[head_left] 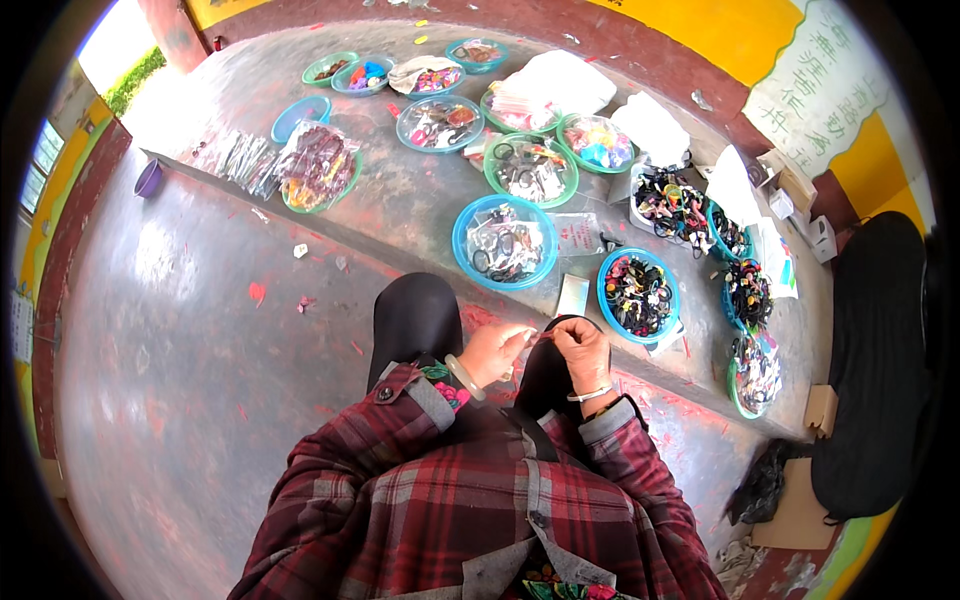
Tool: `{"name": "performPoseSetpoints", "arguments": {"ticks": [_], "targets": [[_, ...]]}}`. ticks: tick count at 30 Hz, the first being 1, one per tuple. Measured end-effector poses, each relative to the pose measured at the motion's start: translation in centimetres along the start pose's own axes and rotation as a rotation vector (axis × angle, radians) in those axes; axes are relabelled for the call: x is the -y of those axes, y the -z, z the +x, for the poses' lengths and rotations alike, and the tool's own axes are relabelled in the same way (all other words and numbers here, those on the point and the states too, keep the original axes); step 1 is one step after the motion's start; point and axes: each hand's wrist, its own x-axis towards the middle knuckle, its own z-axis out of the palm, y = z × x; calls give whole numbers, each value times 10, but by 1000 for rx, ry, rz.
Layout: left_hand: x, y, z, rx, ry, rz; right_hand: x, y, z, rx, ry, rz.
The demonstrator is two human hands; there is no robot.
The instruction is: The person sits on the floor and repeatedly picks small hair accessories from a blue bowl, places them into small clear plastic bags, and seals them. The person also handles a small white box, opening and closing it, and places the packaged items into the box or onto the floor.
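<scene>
My left hand (495, 352) and my right hand (583, 352) meet above my knees, both closed in a pinch. Between their fingertips shows a thin reddish strand (541, 338), too small to make out in detail. Just beyond the hands, on the raised step, lies a small pale flat card or box (573, 296). Closest to my right hand stands a blue basin (603, 300) full of dark hair ties with colourful bits. Another blue basin (458, 240), holding bagged black bands, sits ahead of my left hand.
Several more basins, such as a green one (490, 185), spread over the raised concrete step (400, 235). White bags (655, 130) lie at the back. Red scraps (257, 292) dot the lower floor. A black draped shape (870, 370) and a cardboard piece (797, 530) stand right.
</scene>
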Motion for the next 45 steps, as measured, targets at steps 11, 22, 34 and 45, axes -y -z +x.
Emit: {"name": "performPoseSetpoints", "arguments": {"ticks": [11,22,34,45], "targets": [[-1,5,3,-35,249,-671,-53,108,-3,-186,-113,325],[6,5,4,-9,297,-685,-212,257,-67,-189,-365,-1293],[7,0,3,-67,315,-689,-133,244,-73,-127,-379,77],[12,3,0,-38,332,-677,-154,244,-73,-52,-532,-533]]}}
